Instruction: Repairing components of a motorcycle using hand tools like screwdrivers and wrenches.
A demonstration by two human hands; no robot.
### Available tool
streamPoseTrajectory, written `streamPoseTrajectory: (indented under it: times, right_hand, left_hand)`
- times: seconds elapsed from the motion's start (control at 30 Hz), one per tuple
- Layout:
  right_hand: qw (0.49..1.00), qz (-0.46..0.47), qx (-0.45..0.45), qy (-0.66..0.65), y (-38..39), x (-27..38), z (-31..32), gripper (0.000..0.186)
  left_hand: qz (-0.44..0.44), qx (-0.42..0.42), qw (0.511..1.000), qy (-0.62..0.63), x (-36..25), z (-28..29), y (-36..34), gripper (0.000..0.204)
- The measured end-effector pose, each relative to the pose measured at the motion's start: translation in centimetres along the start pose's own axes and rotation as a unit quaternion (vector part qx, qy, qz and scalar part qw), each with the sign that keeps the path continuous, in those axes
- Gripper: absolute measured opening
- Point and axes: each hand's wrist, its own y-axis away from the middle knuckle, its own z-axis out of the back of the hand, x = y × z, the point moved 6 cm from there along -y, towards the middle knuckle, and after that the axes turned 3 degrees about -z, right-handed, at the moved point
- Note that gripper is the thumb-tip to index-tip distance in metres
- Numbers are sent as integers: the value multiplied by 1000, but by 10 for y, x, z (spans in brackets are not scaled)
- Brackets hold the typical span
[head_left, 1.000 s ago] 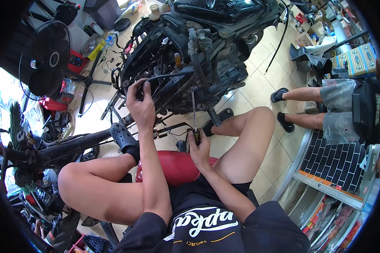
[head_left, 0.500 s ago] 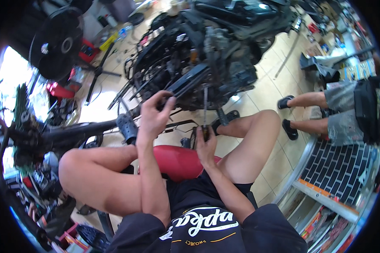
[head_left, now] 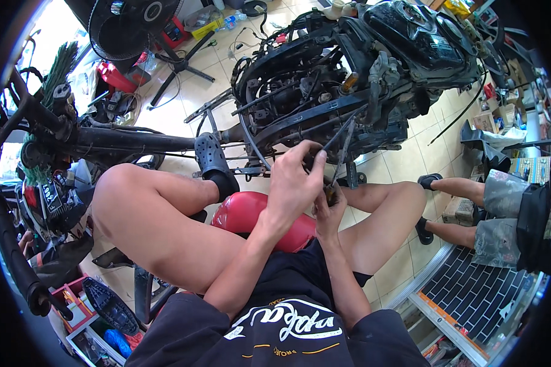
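Screwdriver (head_left: pixel 331 194) in right hand (head_left: pixel 329 215), white lettering (head_left: pixel 313 325) on dark shirt (head_left: pixel 180 327).

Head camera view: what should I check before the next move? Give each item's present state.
1. Left hand pinching the thin black tube-like piece: ok.
2. Right hand gripping the dark-and-amber screwdriver handle: ok.
3. Screwdriver tip seated on the stripped black motorcycle: cannot tell, lost against dark parts.
4. Hands clear of each other: cannot tell, they sit very close in view.
5. Bystander's bare legs away from both hands: ok.
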Motion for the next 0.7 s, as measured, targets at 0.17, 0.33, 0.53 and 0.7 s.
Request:
streamPoseTrajectory:
  times: [0.17,0.33,0.53,0.7]
  right_hand:
    - [996,-41,38,-73,2,-2,-12,19]
    - [976,-137,131,-105,13,-29,-22,12]
    - [967,-175,145,-117,19,-34,-32,17]
    - [971,-177,136,-88,8,-33,-42,24]
  left_hand:
    - [67,3,993,97,9,-8,21,23]
    - [-3,-51,998,45,20,-1,19,24]
    - [17,-43,990,130,43,-3,17,27]
    - [80,-60,954,281,54,0,18,29]
